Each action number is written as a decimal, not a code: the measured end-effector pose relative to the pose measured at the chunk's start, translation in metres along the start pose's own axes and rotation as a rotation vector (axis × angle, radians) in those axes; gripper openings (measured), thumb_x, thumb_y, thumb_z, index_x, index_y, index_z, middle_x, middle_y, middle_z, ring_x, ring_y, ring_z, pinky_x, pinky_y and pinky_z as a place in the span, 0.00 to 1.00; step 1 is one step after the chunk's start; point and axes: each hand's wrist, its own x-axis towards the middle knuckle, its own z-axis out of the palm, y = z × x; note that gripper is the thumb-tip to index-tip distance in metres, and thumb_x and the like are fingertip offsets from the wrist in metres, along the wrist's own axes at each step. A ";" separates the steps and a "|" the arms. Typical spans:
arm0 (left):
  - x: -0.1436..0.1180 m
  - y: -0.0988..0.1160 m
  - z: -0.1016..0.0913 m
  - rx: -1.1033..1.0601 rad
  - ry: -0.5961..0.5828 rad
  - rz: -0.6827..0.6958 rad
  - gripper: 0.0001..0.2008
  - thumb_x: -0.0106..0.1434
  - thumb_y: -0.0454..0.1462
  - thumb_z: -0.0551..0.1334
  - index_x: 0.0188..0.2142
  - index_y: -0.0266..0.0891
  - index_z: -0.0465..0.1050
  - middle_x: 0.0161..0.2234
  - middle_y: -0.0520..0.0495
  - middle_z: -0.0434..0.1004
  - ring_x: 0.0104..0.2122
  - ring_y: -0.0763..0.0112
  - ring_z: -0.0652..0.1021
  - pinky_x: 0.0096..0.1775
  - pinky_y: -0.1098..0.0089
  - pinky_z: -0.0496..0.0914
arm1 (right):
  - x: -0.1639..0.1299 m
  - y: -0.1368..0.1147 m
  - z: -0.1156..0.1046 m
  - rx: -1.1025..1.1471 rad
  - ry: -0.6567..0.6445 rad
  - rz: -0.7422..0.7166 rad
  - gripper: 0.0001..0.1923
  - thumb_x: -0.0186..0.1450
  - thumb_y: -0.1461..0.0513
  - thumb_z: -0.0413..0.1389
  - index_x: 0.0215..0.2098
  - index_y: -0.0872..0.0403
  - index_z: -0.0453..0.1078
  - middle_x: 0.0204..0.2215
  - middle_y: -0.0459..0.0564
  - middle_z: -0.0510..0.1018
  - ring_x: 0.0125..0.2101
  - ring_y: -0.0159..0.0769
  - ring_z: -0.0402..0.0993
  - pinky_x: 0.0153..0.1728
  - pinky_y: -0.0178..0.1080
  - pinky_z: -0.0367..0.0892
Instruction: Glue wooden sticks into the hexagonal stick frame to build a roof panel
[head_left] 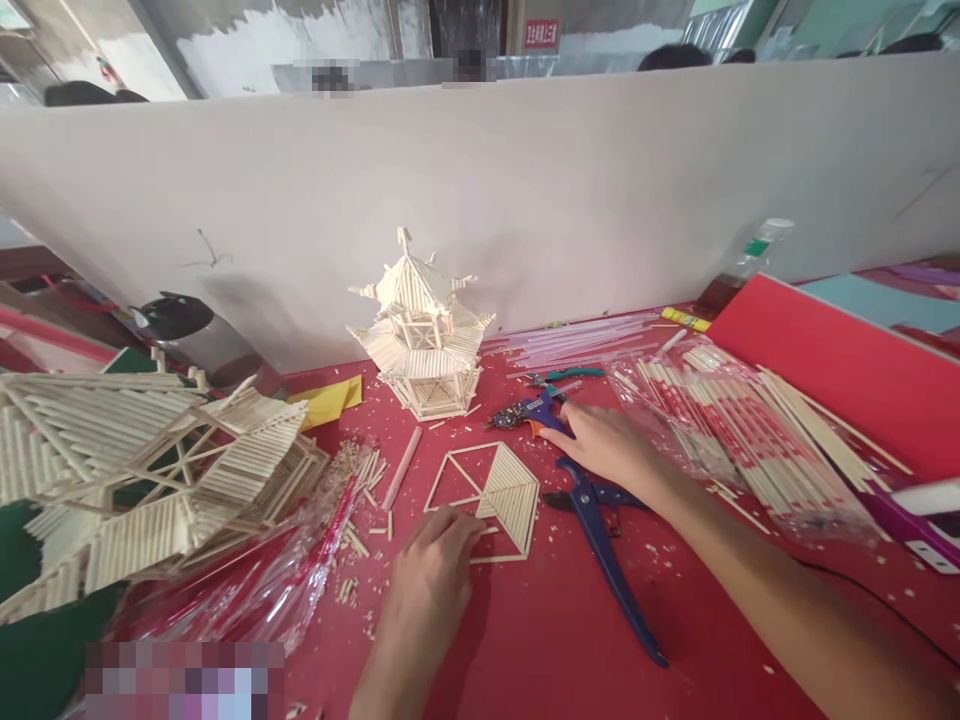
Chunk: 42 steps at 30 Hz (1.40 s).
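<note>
In the head view, a flat hexagonal frame of thin wooden sticks lies on the red table, partly filled with sticks on its right side. My left hand is over the frame's lower left part, fingers closed on a short wooden stick; its fingertips are partly hidden. Farther right, my right hand closes around the handle of a blue glue gun with an orange trigger. Just below that hand lies a blue-handled cutter. Behind the frame stands a stick-built pagoda.
Larger stick-built roof pieces sit at the left beside crumpled plastic wrap. Bagged sticks, clear glue sticks and green-handled pliers lie to the right. A pale partition closes off the back.
</note>
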 end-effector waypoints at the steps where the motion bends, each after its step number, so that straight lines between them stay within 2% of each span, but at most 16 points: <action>1: 0.000 0.002 0.002 0.003 -0.018 0.013 0.19 0.66 0.24 0.54 0.43 0.44 0.80 0.39 0.45 0.81 0.40 0.65 0.82 0.40 0.71 0.73 | 0.003 -0.002 0.002 -0.015 -0.010 0.000 0.20 0.74 0.48 0.52 0.45 0.56 0.72 0.38 0.65 0.84 0.39 0.58 0.83 0.36 0.46 0.70; 6: -0.002 0.011 0.008 0.085 -0.021 -0.015 0.23 0.59 0.20 0.54 0.41 0.45 0.80 0.38 0.47 0.81 0.38 0.66 0.82 0.35 0.74 0.71 | 0.007 0.001 0.010 0.009 -0.026 -0.030 0.20 0.76 0.48 0.50 0.49 0.56 0.71 0.42 0.64 0.84 0.42 0.56 0.83 0.39 0.45 0.71; 9: -0.004 0.015 0.010 0.115 0.005 -0.043 0.24 0.59 0.19 0.54 0.41 0.45 0.79 0.38 0.48 0.80 0.36 0.66 0.81 0.33 0.73 0.69 | 0.001 0.013 0.008 0.170 -0.009 -0.010 0.21 0.76 0.47 0.47 0.53 0.54 0.69 0.47 0.64 0.83 0.48 0.55 0.81 0.43 0.45 0.73; 12: -0.004 0.017 0.010 0.105 -0.006 -0.084 0.23 0.59 0.19 0.53 0.40 0.45 0.79 0.36 0.49 0.79 0.34 0.66 0.81 0.33 0.73 0.68 | -0.008 0.024 0.002 0.404 0.016 0.074 0.24 0.75 0.45 0.48 0.56 0.54 0.65 0.53 0.65 0.80 0.55 0.56 0.76 0.52 0.51 0.71; 14: -0.004 0.018 0.010 0.106 -0.020 -0.101 0.23 0.59 0.19 0.53 0.39 0.44 0.78 0.35 0.48 0.79 0.35 0.66 0.80 0.34 0.72 0.68 | -0.016 0.025 -0.003 0.611 -0.029 0.086 0.24 0.74 0.44 0.49 0.55 0.53 0.63 0.46 0.62 0.82 0.49 0.53 0.80 0.51 0.53 0.72; 16: -0.005 0.020 0.009 0.112 -0.038 -0.108 0.23 0.59 0.19 0.52 0.39 0.44 0.78 0.36 0.48 0.78 0.36 0.65 0.80 0.34 0.71 0.68 | -0.025 0.020 -0.006 0.908 -0.107 0.011 0.22 0.73 0.43 0.50 0.49 0.52 0.64 0.39 0.57 0.83 0.40 0.47 0.82 0.47 0.50 0.76; 18: -0.005 0.022 0.010 0.118 -0.058 -0.111 0.25 0.58 0.18 0.52 0.42 0.45 0.78 0.37 0.48 0.78 0.37 0.64 0.80 0.35 0.71 0.69 | -0.037 0.010 -0.008 1.200 -0.206 -0.032 0.21 0.73 0.43 0.53 0.49 0.51 0.64 0.43 0.57 0.82 0.43 0.45 0.82 0.48 0.50 0.78; 21: -0.006 0.025 0.011 0.142 -0.072 -0.124 0.26 0.57 0.18 0.52 0.44 0.46 0.77 0.39 0.48 0.78 0.38 0.63 0.79 0.36 0.70 0.70 | -0.053 -0.009 -0.010 1.441 -0.352 -0.023 0.24 0.74 0.44 0.52 0.59 0.48 0.63 0.52 0.58 0.80 0.50 0.46 0.81 0.55 0.56 0.75; 23: -0.006 0.027 0.012 0.162 -0.080 -0.128 0.26 0.57 0.19 0.53 0.45 0.45 0.76 0.40 0.47 0.78 0.38 0.62 0.79 0.36 0.69 0.70 | -0.061 -0.018 -0.009 1.475 -0.418 -0.043 0.24 0.74 0.44 0.52 0.61 0.46 0.64 0.56 0.57 0.78 0.54 0.47 0.78 0.60 0.58 0.70; 26: -0.007 0.028 0.013 0.164 -0.099 -0.139 0.23 0.59 0.20 0.53 0.44 0.44 0.74 0.41 0.47 0.77 0.38 0.61 0.79 0.36 0.68 0.70 | -0.068 -0.021 -0.005 1.479 -0.475 -0.038 0.24 0.74 0.44 0.52 0.62 0.45 0.66 0.59 0.57 0.75 0.58 0.49 0.75 0.62 0.59 0.69; 31: -0.008 0.027 0.013 0.163 -0.120 -0.189 0.22 0.58 0.19 0.52 0.42 0.43 0.73 0.40 0.47 0.76 0.38 0.61 0.78 0.36 0.67 0.70 | -0.076 -0.008 0.005 1.507 -0.551 0.062 0.24 0.76 0.45 0.49 0.61 0.49 0.67 0.62 0.60 0.73 0.62 0.51 0.71 0.62 0.59 0.69; 35: -0.008 0.026 0.016 0.148 -0.114 -0.197 0.26 0.57 0.19 0.52 0.45 0.45 0.73 0.42 0.48 0.76 0.39 0.62 0.78 0.37 0.68 0.70 | -0.076 0.007 -0.005 1.443 -0.590 0.086 0.28 0.74 0.43 0.51 0.65 0.48 0.65 0.62 0.59 0.73 0.63 0.53 0.69 0.65 0.59 0.65; 40: -0.008 0.025 0.019 0.148 -0.090 -0.203 0.26 0.56 0.19 0.51 0.44 0.45 0.74 0.41 0.47 0.76 0.39 0.61 0.79 0.37 0.67 0.69 | -0.062 0.031 -0.022 1.209 -0.493 0.149 0.31 0.71 0.40 0.53 0.65 0.46 0.64 0.62 0.57 0.73 0.63 0.56 0.70 0.69 0.59 0.57; 42: -0.009 0.026 0.020 0.149 -0.075 -0.188 0.26 0.56 0.18 0.51 0.45 0.44 0.74 0.41 0.47 0.76 0.38 0.61 0.78 0.36 0.67 0.69 | -0.056 0.036 -0.021 1.168 -0.421 0.148 0.31 0.71 0.40 0.52 0.65 0.47 0.63 0.59 0.58 0.77 0.60 0.55 0.73 0.67 0.60 0.60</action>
